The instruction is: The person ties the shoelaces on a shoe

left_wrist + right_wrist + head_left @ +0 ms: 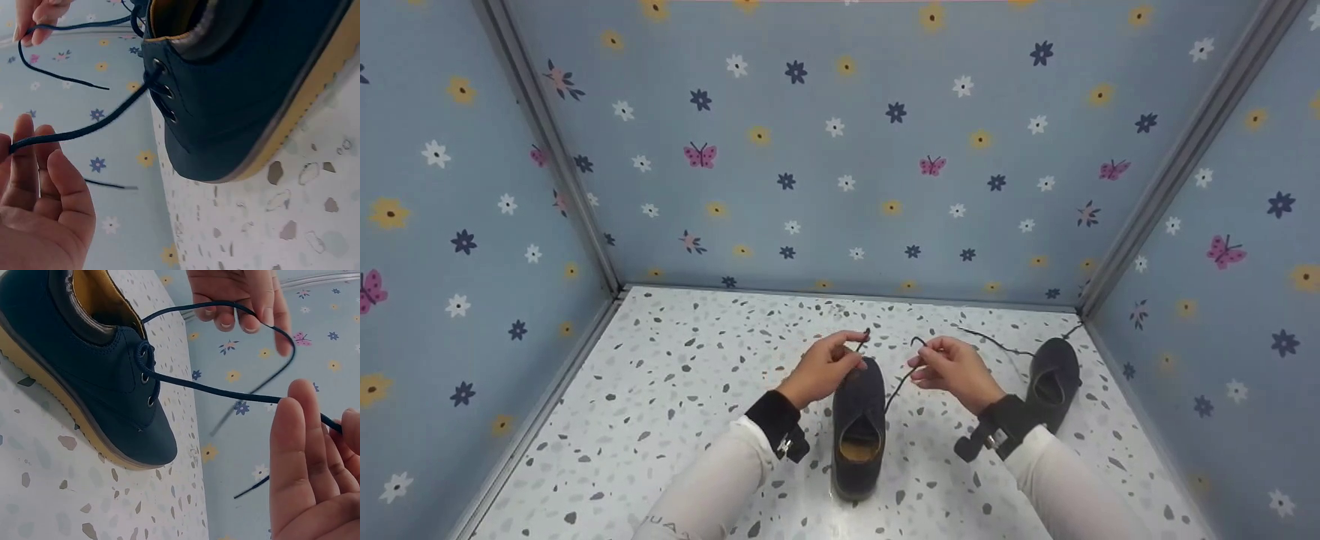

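Note:
A dark blue lace-up shoe [859, 420] with a tan sole stands on the speckled surface, toe pointing away. My left hand [826, 367] pinches one end of its shoelace [90, 129] above the toe, on the left. On the right, my right hand [956, 369] pinches the other lace end [219, 391], which runs from the eyelets [147, 377] to the fingers. Both lace tips dangle loose past the fingers. The laces run apart to either side, and the wrist views show them threaded through several eyelets.
A second dark shoe [1054, 379] stands at the right, near the right forearm, its untied lace [997, 343] trailing over the surface. Flower-patterned panels [840, 150] rise at the back and both sides, joined by grey metal corner posts [1170, 150].

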Tool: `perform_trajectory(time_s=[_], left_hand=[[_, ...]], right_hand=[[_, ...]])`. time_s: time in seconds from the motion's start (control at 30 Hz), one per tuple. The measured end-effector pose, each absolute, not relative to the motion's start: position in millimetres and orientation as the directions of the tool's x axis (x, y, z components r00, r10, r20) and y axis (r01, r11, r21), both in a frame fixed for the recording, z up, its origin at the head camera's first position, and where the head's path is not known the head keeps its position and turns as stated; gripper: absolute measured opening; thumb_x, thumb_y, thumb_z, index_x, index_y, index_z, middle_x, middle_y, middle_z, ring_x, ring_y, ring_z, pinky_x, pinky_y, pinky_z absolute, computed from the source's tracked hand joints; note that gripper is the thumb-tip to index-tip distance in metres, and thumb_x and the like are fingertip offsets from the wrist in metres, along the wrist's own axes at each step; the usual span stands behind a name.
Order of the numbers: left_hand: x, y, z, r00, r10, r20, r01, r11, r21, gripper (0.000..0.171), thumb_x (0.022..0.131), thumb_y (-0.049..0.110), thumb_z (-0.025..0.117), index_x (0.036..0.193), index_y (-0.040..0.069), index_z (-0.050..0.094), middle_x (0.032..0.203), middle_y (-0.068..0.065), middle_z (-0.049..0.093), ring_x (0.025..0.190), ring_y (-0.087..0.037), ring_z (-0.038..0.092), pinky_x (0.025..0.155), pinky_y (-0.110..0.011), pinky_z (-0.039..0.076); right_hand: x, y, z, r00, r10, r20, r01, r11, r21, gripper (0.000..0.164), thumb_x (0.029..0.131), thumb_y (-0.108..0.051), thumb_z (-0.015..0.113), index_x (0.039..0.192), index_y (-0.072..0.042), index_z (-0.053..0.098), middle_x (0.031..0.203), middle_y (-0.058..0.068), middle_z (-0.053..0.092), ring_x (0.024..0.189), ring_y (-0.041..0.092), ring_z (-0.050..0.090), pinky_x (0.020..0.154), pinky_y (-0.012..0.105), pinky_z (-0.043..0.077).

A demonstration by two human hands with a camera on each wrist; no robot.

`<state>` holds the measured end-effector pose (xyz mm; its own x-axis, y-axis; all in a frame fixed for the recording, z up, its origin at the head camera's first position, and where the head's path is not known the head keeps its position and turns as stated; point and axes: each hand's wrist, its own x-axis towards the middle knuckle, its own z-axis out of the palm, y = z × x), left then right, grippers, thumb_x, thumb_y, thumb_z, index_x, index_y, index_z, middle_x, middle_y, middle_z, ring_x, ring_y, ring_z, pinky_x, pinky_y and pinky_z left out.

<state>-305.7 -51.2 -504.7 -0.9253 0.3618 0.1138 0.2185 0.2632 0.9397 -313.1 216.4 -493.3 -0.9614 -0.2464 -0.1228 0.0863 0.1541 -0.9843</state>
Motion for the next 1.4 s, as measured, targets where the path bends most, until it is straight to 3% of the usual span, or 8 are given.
perform_trajectory(time_s=[0.2, 0.47, 0.57, 0.8, 1.1, 1.4], left_hand=[[-306.1, -47.5, -513.4, -0.906, 0.416, 0.081, 0.272, 0.422, 0.865, 0.022, 0.098, 0.022, 0.055, 0.118, 0.019, 0.065, 0.094, 0.000, 0.074, 0.093, -0.019, 0.071, 0.081, -0.032, 0.055], [-311.2, -58.4, -524.8, -0.944, 0.327, 0.038, 0.216, 0.527, 0.822, 0.015, 0.092, 0.031, 0.066, 0.096, 0.017, 0.070, 0.087, 0.002, 0.074, 0.076, -0.014, 0.069, 0.066, -0.028, 0.053], [-312.9, -64.3, -526.8, -0.945, 0.325, 0.019, 0.201, 0.537, 0.819, 0.015, 0.090, 0.029, 0.068, 0.096, 0.015, 0.070, 0.086, 0.000, 0.073, 0.073, -0.013, 0.067, 0.067, -0.027, 0.052], [-313.7, -70.1, -528.3, -0.934, 0.358, 0.002, 0.184, 0.473, 0.861, 0.016, 0.090, 0.012, 0.064, 0.101, 0.001, 0.068, 0.089, -0.010, 0.075, 0.090, -0.032, 0.071, 0.072, -0.028, 0.053], [-316.4, -56.2, -529.7, -0.923, 0.383, 0.048, 0.237, 0.464, 0.853, 0.019, 0.094, 0.018, 0.063, 0.104, 0.004, 0.070, 0.093, -0.005, 0.073, 0.082, -0.011, 0.067, 0.075, -0.028, 0.055], [-320.5, -41.2, -534.6, -0.923, 0.382, 0.051, 0.242, 0.469, 0.850, 0.021, 0.092, 0.024, 0.065, 0.104, 0.009, 0.073, 0.094, 0.000, 0.073, 0.080, -0.007, 0.064, 0.075, -0.027, 0.054]], right_hand=[[-312.0, 219.9, -494.2, -0.967, -0.232, -0.106, 0.073, 0.144, -0.987, 0.021, 0.098, -0.024, 0.058, 0.105, -0.004, 0.055, 0.104, 0.015, 0.069, 0.084, 0.021, 0.072, 0.077, 0.037, 0.060], [-311.2, 223.0, -494.1, -0.966, -0.240, -0.094, 0.057, 0.155, -0.986, 0.025, 0.098, -0.026, 0.057, 0.106, -0.003, 0.054, 0.105, 0.017, 0.070, 0.081, 0.020, 0.072, 0.073, 0.035, 0.060], [-311.3, 221.9, -493.6, -0.965, -0.243, -0.099, 0.060, 0.162, -0.985, 0.024, 0.099, -0.027, 0.055, 0.105, -0.003, 0.053, 0.107, 0.019, 0.070, 0.081, 0.021, 0.073, 0.073, 0.035, 0.060], [-311.9, 219.8, -493.4, -0.962, -0.251, -0.104, 0.065, 0.159, -0.985, 0.026, 0.100, -0.027, 0.054, 0.105, -0.002, 0.052, 0.109, 0.023, 0.068, 0.084, 0.022, 0.073, 0.078, 0.038, 0.060], [-314.2, 214.0, -486.7, -0.954, -0.283, -0.105, 0.078, 0.104, -0.992, 0.022, 0.097, -0.021, 0.060, 0.106, -0.002, 0.051, 0.104, 0.018, 0.069, 0.087, 0.021, 0.072, 0.082, 0.039, 0.059], [-318.3, 203.2, -475.1, -0.944, -0.326, -0.052, 0.052, 0.010, -0.999, 0.031, 0.091, -0.008, 0.062, 0.114, 0.008, 0.050, 0.099, 0.011, 0.069, 0.088, 0.021, 0.071, 0.082, 0.036, 0.059]])
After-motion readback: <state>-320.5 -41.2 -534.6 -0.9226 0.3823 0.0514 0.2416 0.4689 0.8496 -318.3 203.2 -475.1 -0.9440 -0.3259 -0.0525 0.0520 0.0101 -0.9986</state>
